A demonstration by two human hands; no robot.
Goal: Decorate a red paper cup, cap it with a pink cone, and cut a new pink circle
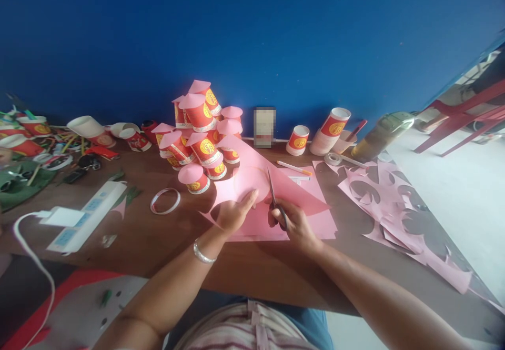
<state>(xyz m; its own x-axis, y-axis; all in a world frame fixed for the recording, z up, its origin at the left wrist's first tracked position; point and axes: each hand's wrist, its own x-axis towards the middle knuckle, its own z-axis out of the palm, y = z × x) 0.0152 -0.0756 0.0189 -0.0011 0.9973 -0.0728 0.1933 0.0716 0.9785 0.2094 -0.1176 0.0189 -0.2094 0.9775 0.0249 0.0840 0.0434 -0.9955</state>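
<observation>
My left hand (237, 209) grips a pink paper sheet (252, 168), its thumb on top and the other fingers hidden beneath. Curved cutouts mark the sheet's left side, and a faint round outline shows on it. Closed around the handles of dark scissors (272, 189) is my right hand (292, 223). The blades point away from me and lie at the paper, right of the round outline. Under both hands are more pink sheets (315, 229) lying flat on the brown table (252, 266).
Red cups with pink cone tops (203, 147) are stacked behind my left hand. Pink scraps (394, 202) cover the right side. A white power strip (89, 216), a paper ring (164, 201) and clutter lie left. A pencil (294, 168), cups and a bottle (381, 137) stand or lie behind.
</observation>
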